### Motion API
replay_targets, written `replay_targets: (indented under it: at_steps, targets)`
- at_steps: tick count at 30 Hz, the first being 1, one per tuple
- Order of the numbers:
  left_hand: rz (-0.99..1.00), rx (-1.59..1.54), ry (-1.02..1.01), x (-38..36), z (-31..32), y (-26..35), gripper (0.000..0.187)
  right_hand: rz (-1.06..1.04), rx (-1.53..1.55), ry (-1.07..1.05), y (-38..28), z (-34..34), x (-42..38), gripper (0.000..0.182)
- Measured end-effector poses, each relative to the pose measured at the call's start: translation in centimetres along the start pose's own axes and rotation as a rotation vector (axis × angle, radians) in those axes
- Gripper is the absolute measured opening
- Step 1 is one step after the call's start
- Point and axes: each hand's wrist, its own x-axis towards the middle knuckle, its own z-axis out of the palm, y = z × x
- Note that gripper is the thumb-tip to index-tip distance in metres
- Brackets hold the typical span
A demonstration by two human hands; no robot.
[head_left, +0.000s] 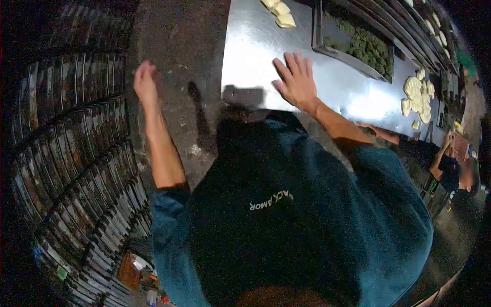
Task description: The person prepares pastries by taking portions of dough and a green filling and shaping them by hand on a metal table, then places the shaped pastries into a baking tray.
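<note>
Left hand (146, 84): hangs off the table's left edge, over rough dark floor (174, 38); fingers close together, cannot tell whether wide or narrow. Right hand (298, 84): reaches over the tabletop, palm down, fingers spread wide; contact unclear.

Materials: smooth, glaring metal table (250, 56); pale, rounded-off dough pieces (285, 20) at its far end; lumpy green clumps (371, 48); pale, piled rounds (418, 94) farther right.

Surroundings: rusty, ribbed metal stacks (76, 153) at left; shallow tray (317, 30), blocks part of the table beside the right hand; another person (450, 168), far right.
</note>
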Motion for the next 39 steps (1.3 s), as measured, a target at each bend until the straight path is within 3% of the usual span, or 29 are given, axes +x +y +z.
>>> replay_targets:
  at_steps: [2,4,6,9,10,11,13,15,17,19,20,21,22,24,25,27,28,29,30,32,33,35,36,39]
  targets:
    - [-0.202,-0.105,0.055,-3.9,0.6,-0.7,0.027,0.029,-0.051,-0.06,0.1,0.1,0.6,0.057]
    - [-0.27,-0.292,-0.07,-7.7,0.6,-2.1,0.028,0.087,-0.012,-0.054,0.2,-0.2,0.4,0.057]
    - [-0.229,-0.396,0.037,-10.8,1.4,-3.1,0.028,0.173,0.273,-0.177,0.5,-1.6,1.1,0.055]
    - [-0.301,-0.236,0.027,-13.1,2.3,-1.6,0.029,0.077,0.171,0.021,1.0,-2.0,2.1,0.055]
    - [-0.3,-0.202,-0.037,-13.3,3.1,-1.0,0.029,0.05,-0.073,-0.07,1.1,1.3,1.2,0.055]
    - [-0.285,-0.178,-0.1,-12.8,4.8,-0.2,0.03,0.018,0.043,0.033,1.1,1.0,1.9,0.055]
    - [-0.259,-0.199,-0.231,-11.9,9.8,2.7,0.029,-0.001,0.033,-0.025,1.0,0.2,2.0,0.055]
    - [-0.035,0.093,-0.363,-9.9,15.4,4.1,0.027,0.066,0.198,0.048,1.8,1.4,1.1,0.053]
    - [0.286,0.449,-0.369,-7.4,22.0,3.7,0.035,0.018,0.252,-0.098,2.4,-1.0,-0.7,0.048]
    - [0.142,0.811,-0.573,-6.6,27.3,6.5,0.045,0.053,0.278,-0.261,2.4,-4.5,-3.7,0.035]
    - [0.168,0.838,-0.542,-6.9,29.5,6.9,0.048,0.114,0.349,-0.419,2.6,-6.7,-3.9,0.03]
    - [0.333,0.874,-0.464,-6.8,31.8,4.9,0.047,0.011,0.325,-0.332,4.3,-5.6,-5.4,0.027]
    - [0.36,0.833,-0.482,-7.1,32.5,5.2,0.042,-0.063,0.316,-0.331,5.6,-6.0,-5.5,0.026]
    - [0.361,0.765,-0.543,-6.6,32.9,4.1,0.034,0.164,0.457,-0.37,7.8,-8.0,-4.7,0.031]
    - [0.475,0.591,-0.498,-7.1,32.0,3.7,0.032,0.296,0.552,-0.387,8.6,-10.2,-3.9,0.035]
    - [0.402,0.442,-0.556,-8.1,29.1,3.2,0.031,0.331,0.778,-0.115,12.3,-16.7,-0.8,0.045]
    - [0.27,0.469,-0.594,-8.5,27.5,2.2,0.029,0.341,0.714,0.021,15.2,-19.6,0.8,0.053]
    - [0.011,0.383,-0.653,-10.5,25.8,5.5,0.026,0.26,0.587,0.244,16.4,-24.8,2.9,0.049]
    - [-0.088,0.291,-0.709,-12.0,24.4,6.4,0.02,0.175,0.654,0.501,19.2,-26.3,5.1,0.044]
    - [-0.18,0.171,-0.705,-13.2,22.4,4.1,0.017,0.173,0.421,0.561,26.1,-30.5,9.6,0.041]
    - [-0.283,0.057,-0.707,-13.8,21.8,3.5,0.016,0.189,0.432,0.519,28.2,-32.4,11.7,0.039]
    - [-0.528,-0.252,-0.609,-15.6,21.3,5.2,0.018,0.299,0.127,0.627,32.1,-32.3,15.6,0.036]
    - [-0.522,-0.255,-0.597,-15.9,21.0,5.7,0.018,0.316,0.057,0.605,34.4,-30.7,17.4,0.035]
    - [-0.555,-0.374,-0.604,-16.5,19.7,6.6,0.022,0.38,-0.072,0.016,40.8,-26.6,20.7,0.033]
